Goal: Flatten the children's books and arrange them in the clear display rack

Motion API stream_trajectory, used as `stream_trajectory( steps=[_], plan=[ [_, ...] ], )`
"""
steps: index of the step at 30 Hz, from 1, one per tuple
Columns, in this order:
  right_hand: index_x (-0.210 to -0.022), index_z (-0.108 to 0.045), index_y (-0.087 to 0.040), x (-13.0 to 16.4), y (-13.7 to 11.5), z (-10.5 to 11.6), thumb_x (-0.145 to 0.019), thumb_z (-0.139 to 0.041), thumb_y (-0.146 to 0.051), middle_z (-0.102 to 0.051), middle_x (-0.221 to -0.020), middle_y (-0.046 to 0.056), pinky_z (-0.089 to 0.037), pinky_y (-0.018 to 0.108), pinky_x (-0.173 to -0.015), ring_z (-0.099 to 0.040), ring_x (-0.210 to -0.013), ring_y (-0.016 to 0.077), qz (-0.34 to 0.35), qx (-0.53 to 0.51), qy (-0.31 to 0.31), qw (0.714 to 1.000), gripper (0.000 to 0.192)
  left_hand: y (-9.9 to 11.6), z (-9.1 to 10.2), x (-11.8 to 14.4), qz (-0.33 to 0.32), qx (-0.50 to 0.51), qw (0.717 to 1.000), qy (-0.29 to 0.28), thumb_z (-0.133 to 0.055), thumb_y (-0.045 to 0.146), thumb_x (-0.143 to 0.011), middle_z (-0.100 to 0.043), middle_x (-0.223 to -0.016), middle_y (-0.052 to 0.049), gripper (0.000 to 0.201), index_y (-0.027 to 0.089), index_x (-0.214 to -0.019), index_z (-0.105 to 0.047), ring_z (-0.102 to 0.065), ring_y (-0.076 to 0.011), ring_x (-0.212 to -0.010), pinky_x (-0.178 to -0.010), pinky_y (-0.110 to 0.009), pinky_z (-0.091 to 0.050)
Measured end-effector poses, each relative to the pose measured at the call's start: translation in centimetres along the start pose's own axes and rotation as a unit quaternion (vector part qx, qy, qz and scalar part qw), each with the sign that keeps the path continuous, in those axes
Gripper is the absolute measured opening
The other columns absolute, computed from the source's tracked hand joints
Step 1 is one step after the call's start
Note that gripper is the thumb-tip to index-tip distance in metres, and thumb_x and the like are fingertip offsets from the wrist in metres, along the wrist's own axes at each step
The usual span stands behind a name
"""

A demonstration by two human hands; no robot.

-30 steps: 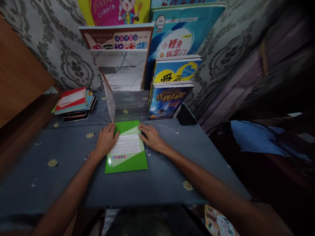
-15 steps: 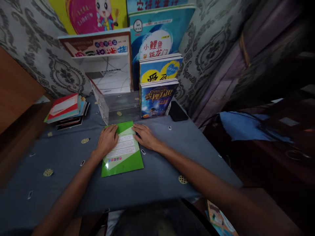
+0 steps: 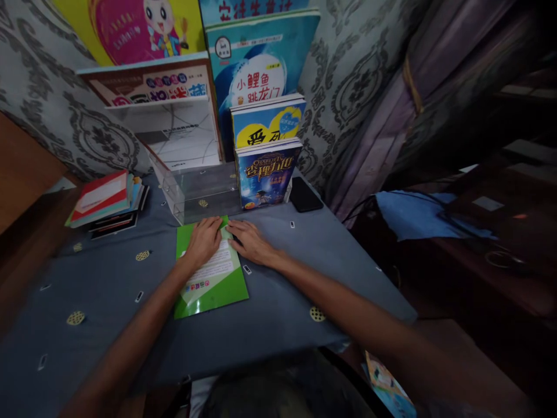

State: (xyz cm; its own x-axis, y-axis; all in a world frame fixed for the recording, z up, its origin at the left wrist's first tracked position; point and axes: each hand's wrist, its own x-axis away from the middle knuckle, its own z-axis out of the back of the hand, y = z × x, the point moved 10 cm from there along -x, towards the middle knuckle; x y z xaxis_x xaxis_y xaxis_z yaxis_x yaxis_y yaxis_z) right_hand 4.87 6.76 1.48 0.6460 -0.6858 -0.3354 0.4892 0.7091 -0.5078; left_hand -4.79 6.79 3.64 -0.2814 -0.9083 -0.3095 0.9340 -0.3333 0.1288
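Observation:
A thin green book [image 3: 217,301] with a pale text panel lies flat on the cloth-covered table. My left hand [image 3: 205,241] rests on its upper part, fingers stretched toward the top edge, covering some of the text. At the upper right corner, my right hand [image 3: 250,241] lies over the book's side edge with its fingertips on the cover and its fingers extended. The fingertips of both hands are close together. Just beyond the book stands a clear acrylic book rack [image 3: 178,203].
Upright books, including a blue one [image 3: 265,180] and a teal one [image 3: 265,58], fill parts of the rack. A black phone [image 3: 306,195] lies to its right. On the left is a stack of books [image 3: 104,200]. A grey patterned cloth [image 3: 278,313] covers the table.
My left hand has slid right across the cover, closer to my right hand, uncovering the book's upper left corner. The whole view has shifted slightly.

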Motion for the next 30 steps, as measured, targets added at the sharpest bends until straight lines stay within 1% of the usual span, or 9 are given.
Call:
stream_trajectory(
  steps=[4,7,11,13,15,17,19,25,30],
  plan=[
    [-0.136,-0.06,-0.012,0.0,-0.1,0.0,-0.096,-0.055,-0.022,-0.055,-0.147,0.021,-0.034,0.056,-0.117,-0.049,-0.141,0.0305,0.004,-0.004,0.003,1.0,0.042,0.7,-0.3,-0.5,-0.02,-0.008,1.0,0.0,-0.044,0.015,-0.093,-0.066,-0.13,-0.012,0.041,0.018,-0.129,-0.064,-0.06,-0.0288,-0.114,-0.094,-0.044,-0.048],
    [-0.136,-0.06,-0.01,0.0,-0.1,0.0,-0.095,-0.055,-0.021,-0.056,-0.147,0.022,-0.035,0.056,-0.117,-0.049,-0.141,0.031,0.008,-0.005,0.006,1.0,0.042,0.9,-0.5,-0.5,-0.027,-0.021,0.999,-0.004,-0.044,0.015,-0.093,-0.066,-0.131,-0.013,0.044,0.016,-0.133,-0.061,-0.059,-0.0296,-0.115,-0.093,-0.044,-0.047],
    [-0.134,-0.061,-0.017,0.0,0.2,0.5,-0.094,-0.054,-0.019,-0.062,-0.141,0.016,-0.039,0.053,-0.115,-0.055,-0.134,0.0286,0.014,-0.038,0.041,0.998,0.041,1.0,-0.5,-0.3,-0.031,-0.017,0.999,-0.009,-0.042,0.015,-0.095,-0.064,-0.135,-0.014,0.045,0.013,-0.135,-0.06,-0.057,-0.0303,-0.119,-0.095,-0.046,-0.046],
    [-0.14,-0.056,-0.019,0.1,0.6,0.7,-0.094,-0.05,-0.017,-0.063,-0.139,0.014,-0.042,0.051,-0.113,-0.057,-0.13,0.0268,0.006,-0.069,0.059,0.996,0.046,0.9,-0.5,-0.3,-0.03,-0.01,0.999,-0.009,-0.042,0.016,-0.095,-0.064,-0.137,-0.013,0.045,0.014,-0.136,-0.06,-0.056,-0.0302,-0.12,-0.096,-0.046,-0.046],
    [-0.148,-0.047,-0.018,0.1,1.3,0.9,-0.094,-0.045,-0.015,-0.064,-0.138,0.014,-0.043,0.051,-0.112,-0.059,-0.128,0.0257,-0.007,-0.102,0.07,0.992,0.054,0.9,-0.5,-0.3,-0.027,0.0,1.0,-0.008,-0.042,0.016,-0.095,-0.064,-0.137,-0.013,0.045,0.014,-0.136,-0.06,-0.056,-0.03,-0.12,-0.096,-0.046,-0.046],
    [-0.153,-0.038,-0.016,0.1,1.7,1.0,-0.094,-0.042,-0.013,-0.065,-0.136,0.014,-0.044,0.051,-0.111,-0.058,-0.128,0.0254,-0.017,-0.129,0.074,0.989,0.059,0.8,-0.4,-0.3,-0.022,0.01,1.0,-0.007,-0.042,0.016,-0.096,-0.065,-0.136,-0.013,0.044,0.014,-0.135,-0.061,-0.057,-0.0299,-0.121,-0.097,-0.047,-0.045],
    [-0.155,-0.033,-0.017,0.2,2.0,1.0,-0.094,-0.041,-0.013,-0.066,-0.135,0.013,-0.044,0.052,-0.111,-0.058,-0.128,0.0254,-0.021,-0.146,0.075,0.986,0.062,0.7,-0.3,-0.3,-0.019,0.021,1.0,-0.005,-0.042,0.016,-0.096,-0.066,-0.136,-0.012,0.043,0.015,-0.133,-0.063,-0.057,-0.0297,-0.121,-0.097,-0.047,-0.045],
    [-0.157,-0.028,-0.016,0.1,1.9,0.9,-0.094,-0.041,-0.013,-0.068,-0.13,0.013,-0.043,0.051,-0.113,-0.059,-0.128,0.0247,-0.014,-0.152,0.071,0.986,0.064,0.6,-0.3,-0.4,-0.025,0.057,0.998,0.0,-0.044,0.015,-0.094,-0.068,-0.134,-0.01,0.04,0.018,-0.125,-0.069,-0.059,-0.0291,-0.122,-0.099,-0.049,-0.046],
    [-0.158,-0.026,-0.017,0.1,1.4,0.9,-0.094,-0.042,-0.012,-0.067,-0.134,0.012,-0.041,0.05,-0.114,-0.056,-0.131,0.0241,-0.009,-0.133,0.063,0.989,0.066,0.6,-0.3,-0.3,-0.044,0.083,0.996,0.013,-0.046,0.012,-0.09,-0.071,-0.128,-0.009,0.041,0.02,-0.119,-0.073,-0.06,-0.0277,-0.119,-0.101,-0.049,-0.048]
  ],
)
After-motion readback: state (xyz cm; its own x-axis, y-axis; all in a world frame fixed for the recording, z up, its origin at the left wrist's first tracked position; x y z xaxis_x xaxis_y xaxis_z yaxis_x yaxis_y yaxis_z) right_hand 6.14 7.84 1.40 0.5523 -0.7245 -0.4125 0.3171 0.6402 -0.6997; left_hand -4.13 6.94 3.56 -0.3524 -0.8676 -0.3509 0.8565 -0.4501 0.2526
